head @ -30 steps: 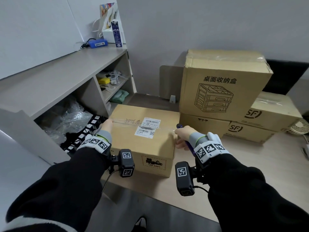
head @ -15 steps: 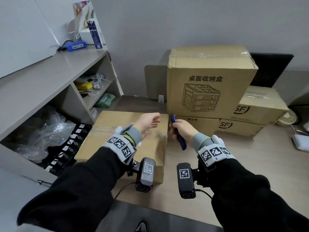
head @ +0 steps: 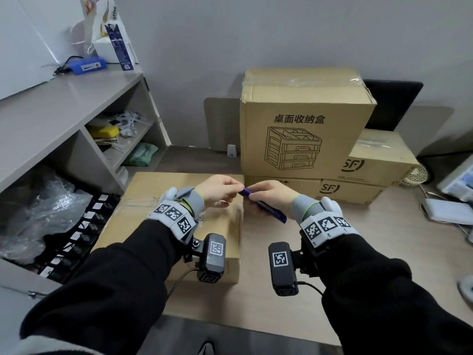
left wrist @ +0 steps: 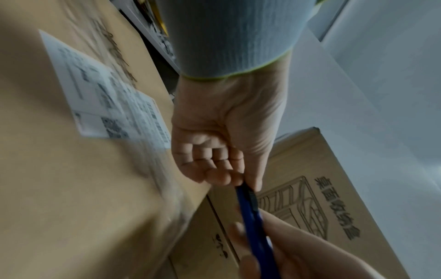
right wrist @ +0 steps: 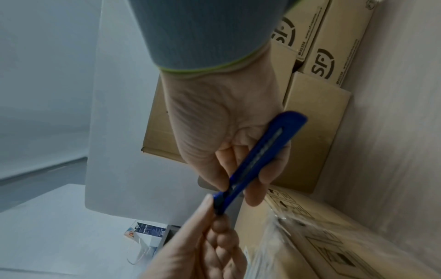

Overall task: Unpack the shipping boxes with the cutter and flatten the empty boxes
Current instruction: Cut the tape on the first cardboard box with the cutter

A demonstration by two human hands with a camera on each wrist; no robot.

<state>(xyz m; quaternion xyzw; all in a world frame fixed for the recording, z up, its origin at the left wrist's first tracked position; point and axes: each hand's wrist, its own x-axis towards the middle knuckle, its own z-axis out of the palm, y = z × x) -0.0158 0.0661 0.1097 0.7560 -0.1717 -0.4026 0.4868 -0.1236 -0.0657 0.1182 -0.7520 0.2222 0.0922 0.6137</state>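
A pale wood-grain tabletop fills the lower right of the head view, smooth and matte, with bare surface open to the right of the hands and along its near edge. At the left, a grey laminate shelf unit runs from the upper left down to the left edge, its open cubbies stuffed with crinkled clear plastic wrap. At centre right a tall brown corrugated carton printed with a drawer-unit drawing stands on flat brown cartons marked SF, its top seam under glossy clear tape. Nearer, at lower centre, a low square brown cardboard shipping box sits on the table, closed, with clear tape wrinkled over its right edge and a white printed label stuck flat on its lid; its left side sits just beside the shelf, and its right side faces open tabletop. Above that box's far right corner the two hands meet. The right hand is wrapped around the handle of a slim blue plastic box cutter, fingers curled under the ridged slider track. The left hand pinches the cutter's front tip between thumb and curled fingers. The cutter hangs in the air, slanted, clear of the cardboard.
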